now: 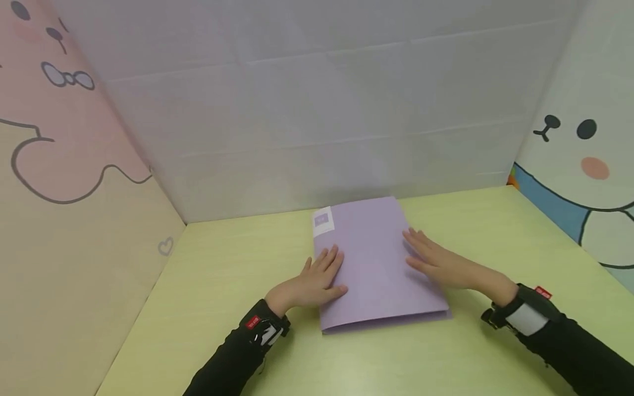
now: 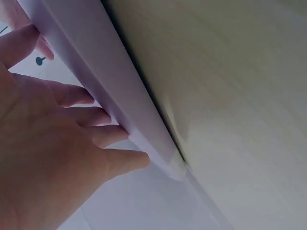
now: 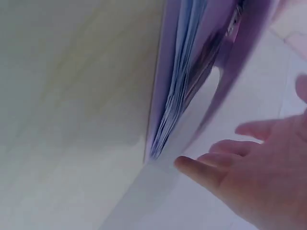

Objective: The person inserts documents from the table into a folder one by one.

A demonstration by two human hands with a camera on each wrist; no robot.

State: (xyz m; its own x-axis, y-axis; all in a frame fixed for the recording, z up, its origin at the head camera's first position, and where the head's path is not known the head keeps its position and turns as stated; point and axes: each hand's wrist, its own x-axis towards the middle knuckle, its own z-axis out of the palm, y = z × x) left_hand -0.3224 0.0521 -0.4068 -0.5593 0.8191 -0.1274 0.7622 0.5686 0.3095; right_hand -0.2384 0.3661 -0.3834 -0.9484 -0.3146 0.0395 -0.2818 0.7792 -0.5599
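Observation:
A light purple file folder [image 1: 373, 258] lies closed on the table, a white label [image 1: 323, 221] at its upper left corner. My left hand [image 1: 312, 283] rests with spread, straight fingers on the cover along the left side; in the left wrist view the fingertips meet the edge of the folder's spine [image 2: 120, 81]. My right hand [image 1: 441, 261] is at the cover's right edge, fingers extended. From the right wrist view, the cover stands slightly raised on that side, and a stack of papers [image 3: 180, 86] shows inside.
The pale yellow-green tabletop [image 1: 233, 264] extends on both sides of the folder. A white back wall [image 1: 322, 121] rises close behind it. Side panels with cartoon drawings stand at the left [image 1: 74, 231] and right [image 1: 569, 159].

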